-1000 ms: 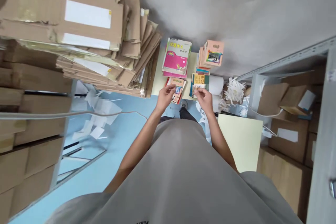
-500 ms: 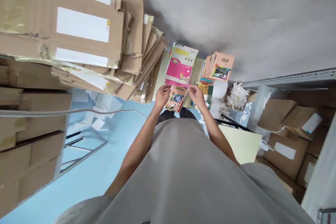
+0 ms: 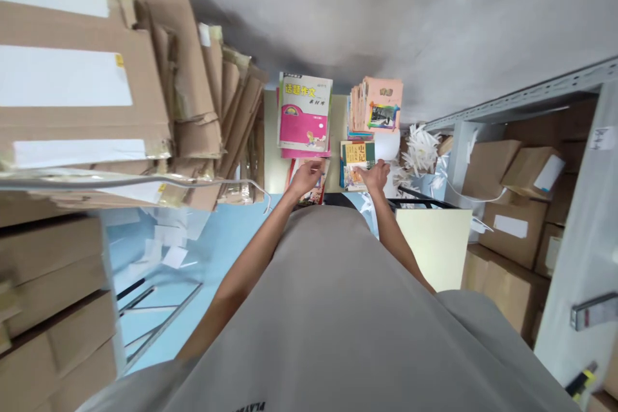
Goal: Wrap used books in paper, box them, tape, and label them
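This looks like a stockroom or packing room for books. Flattened cardboard boxes [image 3: 145,96] with white labels are piled high on the left, and sealed cartons [image 3: 512,232] fill a grey metal shelving rack [image 3: 526,100] on the right. Stacks of paperback books [image 3: 304,116] sit on a small pale table [image 3: 271,167], with shredded paper [image 3: 420,148] at its right edge and paper scraps on the blue floor [image 3: 193,257].

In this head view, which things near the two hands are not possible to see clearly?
- Small book under the left hand: mostly covered by the hand and the shirt.
- Green book at the right hand: the lower part is behind the hand.
- Both hands' fingers: too small to tell whether they grip.
- Pink book: small print unreadable.
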The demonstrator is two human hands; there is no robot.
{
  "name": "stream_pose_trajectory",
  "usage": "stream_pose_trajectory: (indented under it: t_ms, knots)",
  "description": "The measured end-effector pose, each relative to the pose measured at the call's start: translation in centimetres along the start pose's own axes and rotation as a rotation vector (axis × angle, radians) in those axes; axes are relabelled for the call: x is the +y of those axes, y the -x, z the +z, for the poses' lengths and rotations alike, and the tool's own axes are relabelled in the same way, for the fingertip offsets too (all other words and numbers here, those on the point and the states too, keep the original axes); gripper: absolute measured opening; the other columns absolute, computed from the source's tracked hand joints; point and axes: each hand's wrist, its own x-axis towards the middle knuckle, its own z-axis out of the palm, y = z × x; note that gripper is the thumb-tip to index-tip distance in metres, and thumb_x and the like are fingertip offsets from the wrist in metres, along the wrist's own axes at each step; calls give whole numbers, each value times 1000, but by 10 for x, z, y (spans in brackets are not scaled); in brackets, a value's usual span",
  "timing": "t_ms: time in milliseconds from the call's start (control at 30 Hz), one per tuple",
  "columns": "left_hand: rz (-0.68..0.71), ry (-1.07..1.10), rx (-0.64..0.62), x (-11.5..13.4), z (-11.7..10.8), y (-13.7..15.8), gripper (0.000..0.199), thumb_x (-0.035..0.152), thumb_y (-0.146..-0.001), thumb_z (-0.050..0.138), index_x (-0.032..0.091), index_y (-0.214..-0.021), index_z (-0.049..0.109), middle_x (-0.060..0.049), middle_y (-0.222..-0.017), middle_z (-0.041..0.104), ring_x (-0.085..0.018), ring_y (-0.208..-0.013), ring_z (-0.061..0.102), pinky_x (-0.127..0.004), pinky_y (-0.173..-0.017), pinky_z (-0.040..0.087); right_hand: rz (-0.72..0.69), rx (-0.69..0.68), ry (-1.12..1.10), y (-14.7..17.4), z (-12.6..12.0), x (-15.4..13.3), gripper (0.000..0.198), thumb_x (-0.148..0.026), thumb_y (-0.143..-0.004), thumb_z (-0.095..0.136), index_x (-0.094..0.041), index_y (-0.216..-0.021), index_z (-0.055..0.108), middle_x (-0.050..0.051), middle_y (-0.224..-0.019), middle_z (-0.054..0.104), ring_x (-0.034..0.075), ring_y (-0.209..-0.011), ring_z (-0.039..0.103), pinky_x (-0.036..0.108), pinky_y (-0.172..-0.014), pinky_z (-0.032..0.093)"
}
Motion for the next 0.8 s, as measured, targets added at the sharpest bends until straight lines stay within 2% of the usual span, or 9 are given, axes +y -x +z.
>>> stream_pose_trajectory:
  t_ms: [67,167,267,367,500,567,633,733,800]
  knots:
    - [1,-31,-50,-1,10,-3,21,33,-89,81,19,-105,82,-18,-125,88,-35,-117,83,-48,-113,64,65,-59,-30,-4,0,7,76,-50,-89,98,-12,-145,65,32,-156,67,43,-145,66,48,-115,60]
    - [17,-81,-76,-5,18,-4,24,36,-86,84,21,-105,83,-17,-124,88,-35,-117,82,-49,-113,64,72,-121,-49,-9,-3,13,58,-51,-94,95,-14,-133,73,27,-142,78,39,-133,75,46,-112,61]
    - [12,-121,-91,-7,19,-2,27,34,-88,80,19,-109,83,-18,-128,88,-35,-119,82,-51,-117,62,48,-100,-49,-9,-9,16,39,-42,-100,89,-16,-126,77,25,-136,83,38,-130,78,45,-111,61]
    - [-10,-118,-127,-6,17,3,30,35,-90,77,17,-114,83,-20,-134,86,-35,-119,82,-52,-115,63,31,-45,-72,-2,-17,20,26,-31,-106,77,-15,-128,78,25,-140,82,37,-133,78,44,-113,59]
    - [27,-48,-163,-3,16,7,31,38,-89,81,18,-113,84,-19,-133,86,-34,-120,82,-51,-114,64,-32,7,-186,13,-28,30,18,-34,-107,70,-22,-115,81,16,-126,88,33,-124,80,42,-112,59]
    - [61,-14,-174,0,18,10,31,40,-88,84,18,-109,84,-18,-128,87,-34,-119,82,-51,-114,64,-94,37,-371,23,-34,38,23,-47,-100,75,-24,-102,80,11,-112,89,31,-113,82,41,-107,62]
    - [73,8,-184,4,22,13,31,43,-86,87,19,-106,83,-19,-127,87,-36,-122,81,-52,-116,62,-122,62,-595,38,-40,46,39,-63,-89,80,-24,-94,77,9,-102,87,29,-102,81,42,-97,64]
    - [62,49,-244,11,35,23,36,48,-84,90,19,-103,82,-20,-130,87,-39,-127,80,-52,-118,61,-53,43,-849,72,-51,60,63,-79,-71,86,-23,-98,77,7,-99,84,26,-92,77,38,-79,64]
    - [92,108,-321,15,47,33,42,56,-83,93,19,-100,81,-18,-124,88,-38,-125,81,-51,-116,62,-7,38,-955,102,-59,70,71,-81,-67,90,-22,-104,78,7,-102,84,25,-91,77,36,-75,63]
